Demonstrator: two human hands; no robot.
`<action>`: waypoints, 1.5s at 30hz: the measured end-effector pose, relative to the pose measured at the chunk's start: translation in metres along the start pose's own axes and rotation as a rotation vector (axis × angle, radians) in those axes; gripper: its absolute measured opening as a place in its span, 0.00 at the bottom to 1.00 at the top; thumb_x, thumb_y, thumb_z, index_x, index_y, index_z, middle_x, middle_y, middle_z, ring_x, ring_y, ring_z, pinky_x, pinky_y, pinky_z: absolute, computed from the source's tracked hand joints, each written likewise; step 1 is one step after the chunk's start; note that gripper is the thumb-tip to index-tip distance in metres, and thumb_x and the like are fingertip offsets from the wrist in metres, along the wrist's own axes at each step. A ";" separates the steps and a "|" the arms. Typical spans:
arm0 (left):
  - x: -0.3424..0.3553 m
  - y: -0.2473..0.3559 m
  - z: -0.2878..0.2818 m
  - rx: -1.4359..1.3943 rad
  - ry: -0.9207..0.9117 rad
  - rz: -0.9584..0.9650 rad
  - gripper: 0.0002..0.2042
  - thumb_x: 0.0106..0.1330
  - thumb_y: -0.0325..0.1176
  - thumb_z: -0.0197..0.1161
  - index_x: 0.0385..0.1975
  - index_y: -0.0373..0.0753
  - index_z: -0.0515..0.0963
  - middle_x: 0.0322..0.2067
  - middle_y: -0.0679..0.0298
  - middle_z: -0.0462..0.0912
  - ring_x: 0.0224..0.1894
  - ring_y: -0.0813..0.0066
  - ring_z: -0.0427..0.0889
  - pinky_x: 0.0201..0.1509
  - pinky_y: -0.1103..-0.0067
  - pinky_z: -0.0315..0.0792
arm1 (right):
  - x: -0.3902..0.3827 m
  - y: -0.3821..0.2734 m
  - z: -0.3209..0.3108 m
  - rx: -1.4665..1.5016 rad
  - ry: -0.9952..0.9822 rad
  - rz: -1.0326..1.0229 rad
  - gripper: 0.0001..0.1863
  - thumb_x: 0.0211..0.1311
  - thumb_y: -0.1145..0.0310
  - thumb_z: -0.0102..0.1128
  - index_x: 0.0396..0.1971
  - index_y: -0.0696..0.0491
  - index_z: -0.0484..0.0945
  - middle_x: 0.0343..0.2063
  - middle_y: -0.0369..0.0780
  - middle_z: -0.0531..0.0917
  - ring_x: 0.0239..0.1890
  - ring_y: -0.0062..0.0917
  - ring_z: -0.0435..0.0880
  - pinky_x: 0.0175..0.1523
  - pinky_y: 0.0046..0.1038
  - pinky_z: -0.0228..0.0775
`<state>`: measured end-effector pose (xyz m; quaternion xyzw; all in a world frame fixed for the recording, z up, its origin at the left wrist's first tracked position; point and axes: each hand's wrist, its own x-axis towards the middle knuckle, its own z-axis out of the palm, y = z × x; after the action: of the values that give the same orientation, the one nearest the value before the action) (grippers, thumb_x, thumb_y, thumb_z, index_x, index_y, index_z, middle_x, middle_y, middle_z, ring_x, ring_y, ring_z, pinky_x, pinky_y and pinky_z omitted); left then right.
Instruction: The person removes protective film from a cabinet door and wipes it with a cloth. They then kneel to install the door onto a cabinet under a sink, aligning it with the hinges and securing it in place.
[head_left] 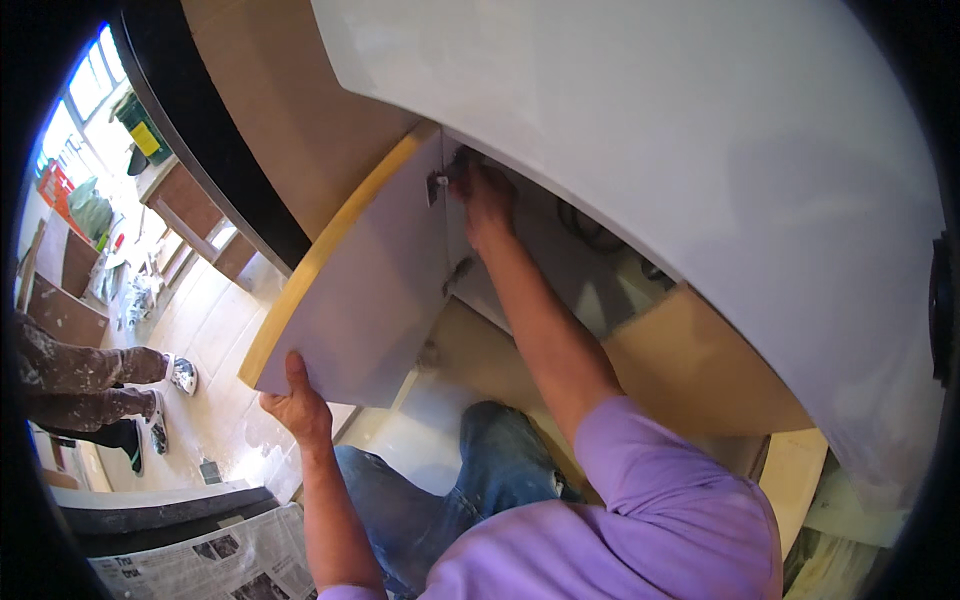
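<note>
A cabinet door (pixel 350 290) with a pale inner face and a yellow edge stands swung out from the cabinet. My left hand (pixel 300 408) grips its lower corner, thumb on the pale face and the other fingers hidden behind it. At the door's upper inner side sits a metal hinge (pixel 434 189). Just beside that hinge, my right hand (pixel 488 205) reaches into the cabinet, its fingers closed around something dark and small that I cannot make out. A second dark hinge (pixel 458 274) shows lower along the same joint.
A large white curved surface (pixel 720 150) overhangs the cabinet opening at right. A brown panel (pixel 705 365) lies below it. At left stand a person's legs (pixel 95 380) in stained trousers, near wooden pieces (pixel 185 205). Newspaper (pixel 225 560) covers a surface at lower left.
</note>
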<state>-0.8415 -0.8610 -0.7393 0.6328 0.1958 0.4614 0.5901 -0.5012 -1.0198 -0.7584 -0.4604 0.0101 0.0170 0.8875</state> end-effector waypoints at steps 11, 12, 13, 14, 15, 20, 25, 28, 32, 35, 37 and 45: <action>0.002 0.001 -0.004 -0.019 -0.028 0.024 0.16 0.71 0.37 0.68 0.47 0.29 0.81 0.40 0.64 0.86 0.42 0.76 0.82 0.47 0.79 0.75 | 0.004 0.004 -0.015 0.321 -0.021 0.072 0.14 0.73 0.61 0.60 0.46 0.57 0.76 0.36 0.41 0.82 0.36 0.29 0.83 0.41 0.32 0.80; 0.003 0.001 -0.002 -0.032 -0.029 0.029 0.16 0.71 0.37 0.68 0.47 0.29 0.81 0.40 0.64 0.86 0.41 0.77 0.82 0.47 0.79 0.75 | 0.008 0.002 -0.014 0.301 0.005 0.092 0.14 0.73 0.61 0.60 0.46 0.57 0.76 0.36 0.41 0.82 0.37 0.29 0.83 0.42 0.33 0.80; 0.003 0.001 0.000 -0.045 -0.030 0.033 0.16 0.71 0.37 0.68 0.47 0.29 0.81 0.40 0.64 0.86 0.41 0.77 0.82 0.47 0.79 0.75 | 0.009 0.001 -0.014 0.244 0.031 0.093 0.14 0.73 0.61 0.59 0.46 0.57 0.76 0.36 0.41 0.81 0.37 0.29 0.83 0.43 0.33 0.80; 0.003 0.001 0.002 -0.058 -0.030 0.037 0.16 0.71 0.37 0.69 0.47 0.29 0.81 0.40 0.64 0.86 0.41 0.77 0.82 0.47 0.79 0.75 | 0.009 -0.001 -0.015 0.186 0.058 0.095 0.14 0.73 0.61 0.58 0.47 0.57 0.76 0.36 0.41 0.81 0.38 0.29 0.83 0.43 0.34 0.80; 0.003 0.002 -0.003 -0.060 -0.024 0.039 0.16 0.71 0.37 0.68 0.47 0.29 0.81 0.40 0.64 0.86 0.41 0.77 0.82 0.47 0.79 0.75 | -0.002 -0.002 -0.004 0.096 0.075 0.096 0.14 0.73 0.61 0.58 0.47 0.57 0.76 0.36 0.41 0.81 0.38 0.29 0.83 0.44 0.34 0.80; 0.006 -0.002 -0.008 -0.006 -0.017 0.024 0.15 0.71 0.35 0.68 0.48 0.29 0.81 0.40 0.64 0.86 0.42 0.78 0.82 0.47 0.80 0.74 | -0.023 -0.005 0.013 -0.164 0.170 -0.091 0.13 0.73 0.62 0.55 0.47 0.57 0.76 0.38 0.40 0.80 0.39 0.27 0.82 0.47 0.33 0.80; 0.008 -0.006 -0.008 -0.038 -0.054 0.015 0.15 0.72 0.35 0.67 0.48 0.29 0.81 0.40 0.64 0.86 0.41 0.79 0.82 0.46 0.80 0.74 | -0.021 -0.001 0.017 -0.029 0.110 -0.181 0.14 0.74 0.61 0.54 0.46 0.57 0.75 0.39 0.40 0.80 0.42 0.25 0.82 0.49 0.32 0.80; 0.008 -0.005 -0.008 -0.042 -0.057 0.016 0.15 0.72 0.36 0.67 0.47 0.29 0.82 0.39 0.64 0.86 0.40 0.79 0.82 0.45 0.80 0.74 | -0.029 -0.009 0.019 -0.073 0.084 -0.150 0.13 0.74 0.61 0.54 0.46 0.56 0.75 0.40 0.40 0.81 0.42 0.25 0.82 0.49 0.32 0.80; 0.008 0.004 -0.003 -0.031 -0.059 -0.012 0.16 0.71 0.38 0.68 0.45 0.28 0.83 0.37 0.64 0.87 0.38 0.80 0.82 0.44 0.80 0.74 | -0.029 -0.010 0.019 -0.047 0.086 -0.150 0.13 0.74 0.61 0.55 0.45 0.56 0.75 0.40 0.40 0.81 0.42 0.25 0.82 0.47 0.33 0.80; 0.007 0.006 -0.002 0.018 -0.055 -0.013 0.17 0.71 0.40 0.69 0.44 0.28 0.84 0.35 0.64 0.87 0.37 0.80 0.82 0.44 0.80 0.75 | -0.025 -0.011 0.025 -0.011 0.077 -0.111 0.14 0.70 0.61 0.59 0.46 0.56 0.74 0.41 0.40 0.81 0.41 0.25 0.82 0.45 0.32 0.80; 0.007 0.004 0.000 0.035 -0.071 0.013 0.20 0.72 0.44 0.67 0.44 0.28 0.83 0.36 0.63 0.87 0.37 0.78 0.83 0.43 0.80 0.75 | -0.019 -0.009 0.031 -0.033 0.047 -0.096 0.18 0.66 0.63 0.64 0.50 0.55 0.72 0.42 0.40 0.81 0.41 0.24 0.81 0.44 0.32 0.80; 0.007 0.010 0.001 0.031 -0.051 -0.007 0.18 0.71 0.42 0.69 0.43 0.29 0.84 0.35 0.64 0.87 0.37 0.79 0.83 0.43 0.81 0.75 | 0.021 0.014 0.021 -0.296 0.112 -0.435 0.37 0.59 0.70 0.69 0.66 0.54 0.60 0.50 0.45 0.79 0.48 0.31 0.80 0.50 0.35 0.77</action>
<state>-0.8398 -0.8582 -0.7277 0.6526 0.1901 0.4401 0.5868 -0.4812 -0.9942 -0.7581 -0.5768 -0.0424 -0.1986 0.7912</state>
